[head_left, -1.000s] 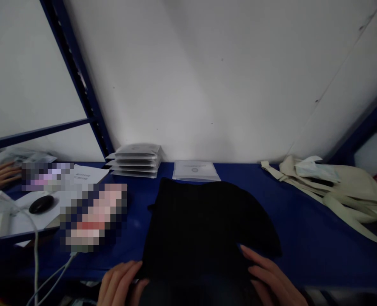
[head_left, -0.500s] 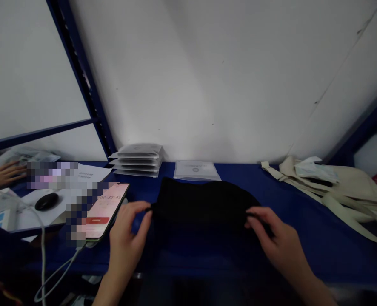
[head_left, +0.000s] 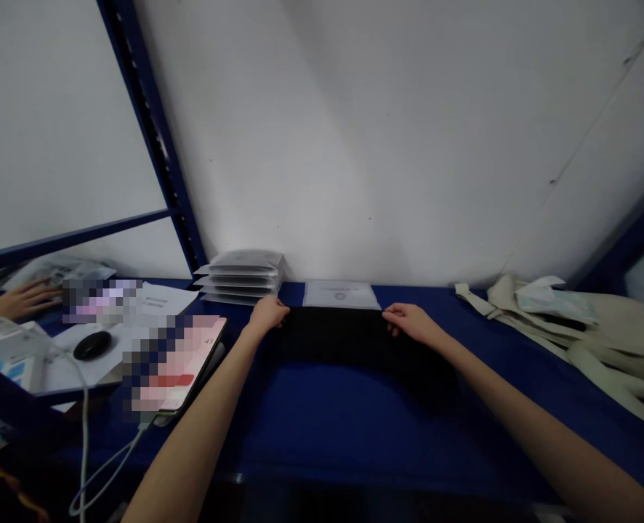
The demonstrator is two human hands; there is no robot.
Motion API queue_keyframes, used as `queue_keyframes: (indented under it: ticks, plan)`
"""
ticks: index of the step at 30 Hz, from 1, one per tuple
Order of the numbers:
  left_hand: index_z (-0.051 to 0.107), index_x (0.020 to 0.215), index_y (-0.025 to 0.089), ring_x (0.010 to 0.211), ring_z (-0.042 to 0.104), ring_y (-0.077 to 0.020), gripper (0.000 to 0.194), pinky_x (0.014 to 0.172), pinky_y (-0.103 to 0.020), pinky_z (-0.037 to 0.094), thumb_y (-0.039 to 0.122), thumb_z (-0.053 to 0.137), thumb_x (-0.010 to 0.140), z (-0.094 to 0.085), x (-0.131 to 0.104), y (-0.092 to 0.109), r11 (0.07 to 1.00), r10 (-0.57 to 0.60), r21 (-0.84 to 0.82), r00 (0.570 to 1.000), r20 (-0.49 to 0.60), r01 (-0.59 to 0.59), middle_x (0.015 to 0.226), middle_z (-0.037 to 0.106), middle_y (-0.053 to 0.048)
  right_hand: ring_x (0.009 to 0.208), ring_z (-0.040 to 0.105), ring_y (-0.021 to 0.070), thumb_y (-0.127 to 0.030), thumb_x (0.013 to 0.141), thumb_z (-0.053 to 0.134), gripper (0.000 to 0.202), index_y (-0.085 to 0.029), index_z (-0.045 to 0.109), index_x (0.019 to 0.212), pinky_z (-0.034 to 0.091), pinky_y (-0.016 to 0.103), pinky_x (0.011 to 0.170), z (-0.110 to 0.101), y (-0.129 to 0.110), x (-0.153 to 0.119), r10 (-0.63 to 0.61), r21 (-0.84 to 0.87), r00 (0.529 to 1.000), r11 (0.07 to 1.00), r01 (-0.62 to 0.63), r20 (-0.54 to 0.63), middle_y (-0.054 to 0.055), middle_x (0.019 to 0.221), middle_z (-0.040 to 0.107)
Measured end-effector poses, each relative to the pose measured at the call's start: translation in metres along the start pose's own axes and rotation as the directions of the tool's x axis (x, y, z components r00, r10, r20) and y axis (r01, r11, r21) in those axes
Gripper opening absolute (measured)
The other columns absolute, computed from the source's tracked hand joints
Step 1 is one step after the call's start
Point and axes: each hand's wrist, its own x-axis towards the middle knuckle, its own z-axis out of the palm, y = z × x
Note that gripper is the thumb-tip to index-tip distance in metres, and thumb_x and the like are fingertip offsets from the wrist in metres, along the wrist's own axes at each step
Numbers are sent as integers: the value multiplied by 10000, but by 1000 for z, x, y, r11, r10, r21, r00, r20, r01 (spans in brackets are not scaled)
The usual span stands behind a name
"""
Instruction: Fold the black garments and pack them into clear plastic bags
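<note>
The two hands pinch the far edge of a black cloth: the left hand (head_left: pixel 268 314) has it at the left end of that edge, the right hand (head_left: pixel 413 324) farther along, fingers closed on the fabric. Between them the black cloth (head_left: pixel 333 333) draws into a straight line over the back part of the blue bench (head_left: pixel 322 418), its right side spreading out beneath the right forearm. Its near edge curves, and a broad strip of blue surface runs from there to the bench's front edge, between the two forearms.

Just behind the straight edge lies a flat white packet (head_left: pixel 341 293), leaving little room before the wall (head_left: pixel 365 174). A stack of packets (head_left: pixel 241 277) stands close behind the left hand, edges fanned. The phone (head_left: pixel 188 363) lies near the left forearm, limiting room there; a white cable (head_left: pixel 84 436) hangs past the bench's front edge. On the right, blue surface separates the right hand from a heap of cream fabric (head_left: pixel 619 330). At far left, well apart, is another person's hand (head_left: pixel 30 296).
</note>
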Motion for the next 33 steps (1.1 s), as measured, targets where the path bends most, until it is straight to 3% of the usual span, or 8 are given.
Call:
queue_keyframes:
  ticks: [3,9,13,16,22,27,30,33]
  plan:
    - [670,848,151,638,632,-148,206,612,-222,418,278,531,764,9,2,-5,1000,-4,21,999,-44,5,730,687,-58,594,590,140,-341,775,508,185,-163,558,780,446,272,626,-6,7,-6,-32,14,997,999,32,69,33,678,643]
    - [679,834,154,673,639,-164,197,635,-225,414,280,544,765,6,0,-3,998,-11,69,998,-57,15,686,681,-48,779,610,193,-245,673,532,161,-211,637,791,464,311,722,-50,8,-29,-74,-107,954,988,109,290,20,809,677]
    - [673,825,156,642,630,-153,182,604,-220,404,289,561,770,6,1,-8,1000,-5,30,999,-34,6,660,674,-37,923,629,234,-159,597,519,406,-296,688,941,498,336,764,-70,6,-45,-14,-202,922,974,99,387,-1,997,684]
    - [673,805,170,682,630,-164,166,606,-225,403,298,574,765,9,2,-11,999,18,43,999,-46,-16,684,681,-38,968,635,239,-134,571,568,549,-348,651,1070,529,299,744,-73,1,-59,-39,-206,899,968,142,436,-25,1091,663]
    - [666,830,175,837,626,-191,193,667,-229,419,327,570,759,14,7,-14,995,38,100,996,-77,-30,878,694,-66,1069,590,256,-110,527,629,555,-321,661,1039,516,293,809,-76,0,-76,-115,-246,908,942,229,403,-1,1207,609]
    - [654,870,178,866,622,-196,207,700,-238,424,328,568,756,14,9,-15,992,53,114,997,-64,-46,916,688,-69,1165,511,244,-108,585,557,550,-299,635,1095,458,297,874,-82,13,-89,-82,-294,935,936,191,346,55,1331,501]
    - [655,869,180,851,625,-193,205,695,-241,425,324,561,758,14,9,-13,992,36,119,998,-48,-30,912,689,-66,1194,479,272,-158,592,633,589,-318,592,1158,478,317,867,-68,30,-105,-104,-301,948,933,197,299,72,1406,405]
    - [660,878,179,856,625,-194,217,694,-241,424,328,555,759,14,9,-10,992,17,123,999,-45,-11,921,691,-69,1223,447,302,-315,612,707,570,-322,572,1166,483,387,885,-46,49,-119,-156,-279,976,941,194,153,76,1442,348]
